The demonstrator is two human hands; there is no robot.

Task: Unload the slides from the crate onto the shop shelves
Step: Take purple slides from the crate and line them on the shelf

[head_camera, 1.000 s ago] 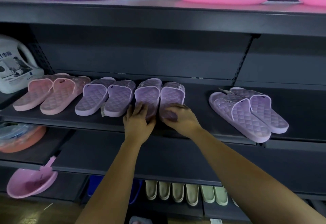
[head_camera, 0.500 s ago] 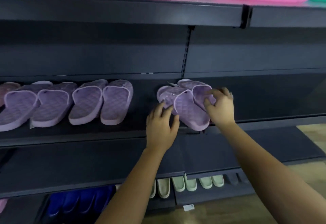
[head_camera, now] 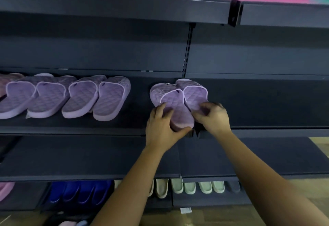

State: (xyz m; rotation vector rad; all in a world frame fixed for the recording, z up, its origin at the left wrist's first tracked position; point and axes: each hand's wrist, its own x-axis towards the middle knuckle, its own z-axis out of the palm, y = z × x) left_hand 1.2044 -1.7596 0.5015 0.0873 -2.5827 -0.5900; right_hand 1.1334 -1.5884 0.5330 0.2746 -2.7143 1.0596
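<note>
Two hands, left hand (head_camera: 164, 128) and right hand (head_camera: 212, 117), gripping lilac slides (head_camera: 175, 99), strap logo seemingly unreadable

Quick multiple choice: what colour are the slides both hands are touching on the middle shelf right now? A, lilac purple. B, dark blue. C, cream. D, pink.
A: the left hand and right hand rest on the heels of a lilac quilted pair of slides on the middle shelf; the dark blue slides and cream slides sit on the bottom shelf.
</note>
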